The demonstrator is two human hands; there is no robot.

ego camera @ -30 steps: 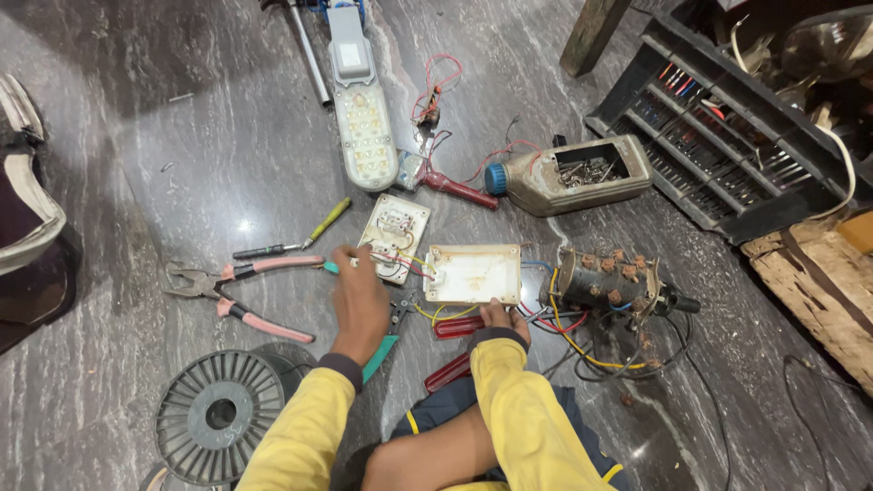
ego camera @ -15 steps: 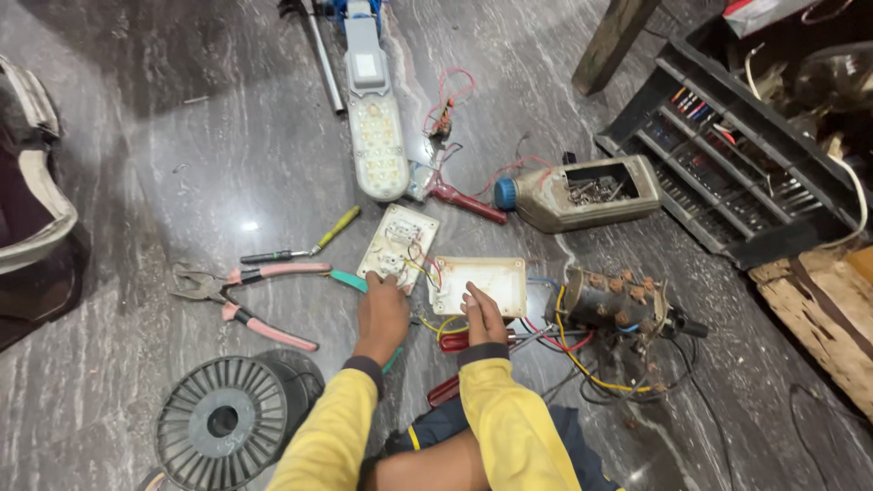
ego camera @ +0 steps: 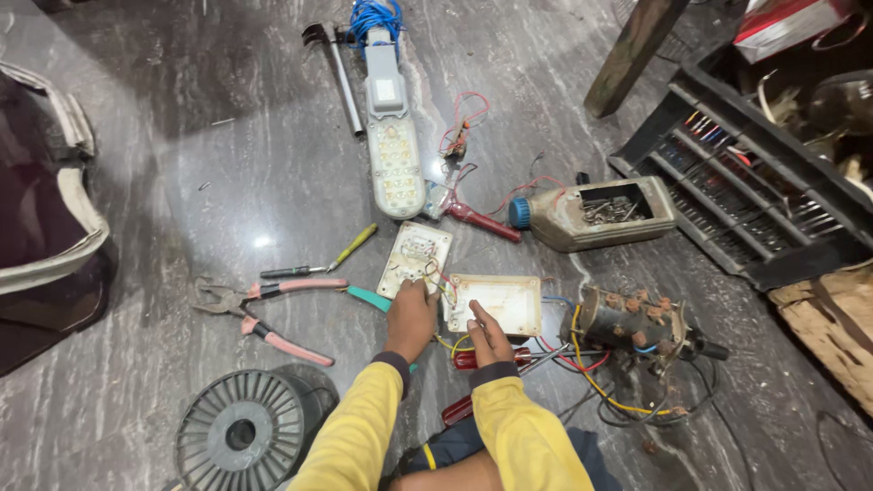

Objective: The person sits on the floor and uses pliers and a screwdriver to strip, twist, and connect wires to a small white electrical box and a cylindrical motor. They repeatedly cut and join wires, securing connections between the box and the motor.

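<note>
My left hand (ego camera: 411, 318) lies knuckles-up on the floor. Its curled fingertips are at the lower edge of a small cream switch plate (ego camera: 416, 255), where coloured wires (ego camera: 443, 289) come out. What the fingers pinch is hidden. A teal-handled tool (ego camera: 367, 297) runs under that hand. My right hand (ego camera: 486, 335) rests with its fingers stretched out on the near edge of a white rectangular box (ego camera: 496, 300). Both sleeves are yellow.
Pink-handled pliers (ego camera: 264, 314), a yellow screwdriver (ego camera: 351, 245) and a grey wire spool (ego camera: 241, 435) lie to the left. A wired motor part (ego camera: 632, 323) sits to the right. A lamp head (ego camera: 393, 155), a cut bottle of screws (ego camera: 596, 214) and a black crate (ego camera: 755, 200) lie beyond.
My right hand has come forward from near my lap onto the white box. My left hand has stayed at the switch plate. The view has shifted slightly.
</note>
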